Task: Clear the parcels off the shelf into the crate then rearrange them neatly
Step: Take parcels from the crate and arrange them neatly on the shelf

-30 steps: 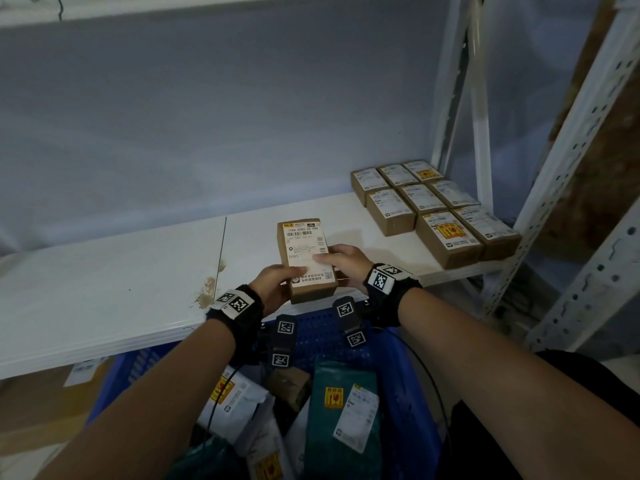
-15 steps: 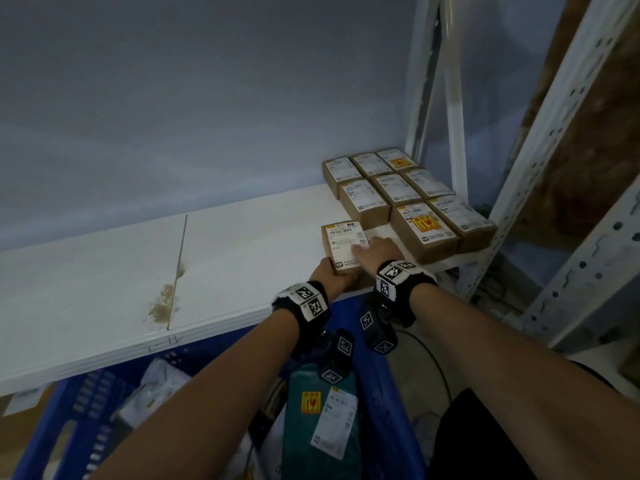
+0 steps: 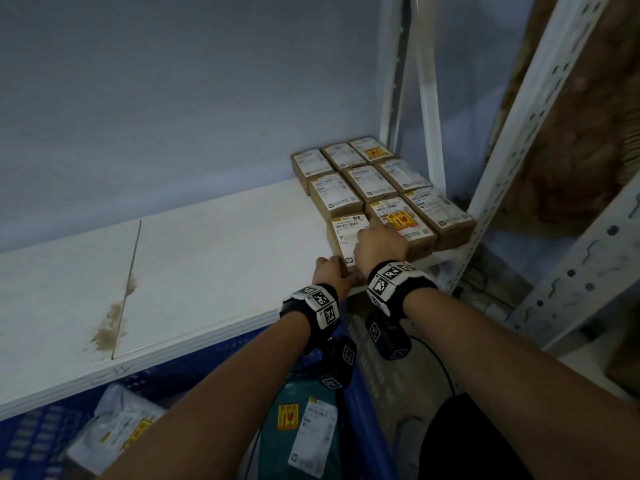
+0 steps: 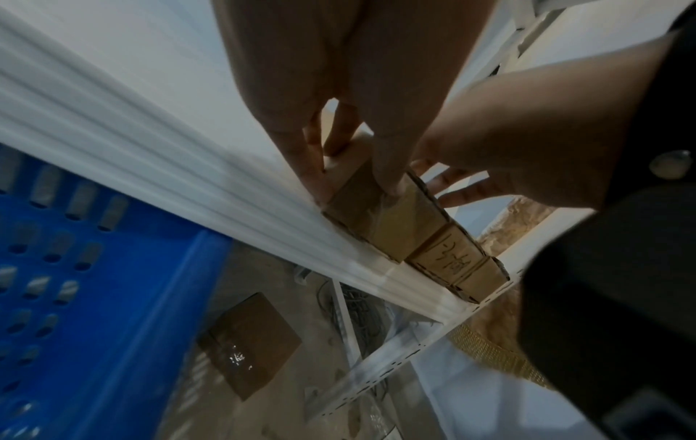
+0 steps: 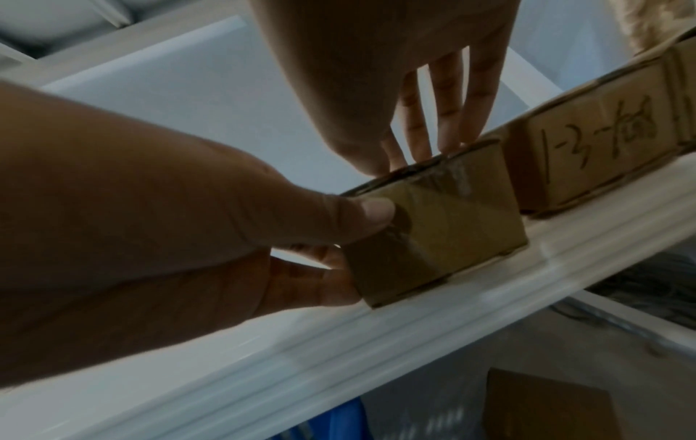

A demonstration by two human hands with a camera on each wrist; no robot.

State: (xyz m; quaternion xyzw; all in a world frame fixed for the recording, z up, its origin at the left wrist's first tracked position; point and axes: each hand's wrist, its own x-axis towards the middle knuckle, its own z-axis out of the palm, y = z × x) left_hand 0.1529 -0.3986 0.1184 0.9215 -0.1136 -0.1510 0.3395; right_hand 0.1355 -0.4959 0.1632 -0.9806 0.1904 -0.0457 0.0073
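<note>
A small brown cardboard box (image 3: pixel 347 233) with a white label sits on the white shelf (image 3: pixel 207 258), at the front left corner of a tidy block of several like boxes (image 3: pixel 377 181). My left hand (image 3: pixel 333 269) grips its near left corner, thumb (image 5: pixel 357 214) on the front face and fingers along the left side. My right hand (image 3: pixel 375 237) lies flat on the box's top (image 5: pixel 437 226), fingers (image 5: pixel 444 113) straight. The box's right side stands close to the neighbour box (image 5: pixel 599 148) with handwriting.
The blue crate (image 3: pixel 190 372) stands under the shelf's front edge and holds a green parcel (image 3: pixel 298 427) and a white bag parcel (image 3: pixel 117 431). White perforated uprights (image 3: pixel 519 133) rise at the right. A cardboard box (image 4: pixel 248 345) lies on the floor below.
Both hands carried the box from the shelf's middle front rightward and set it against the block of boxes. My view has turned right with it.
</note>
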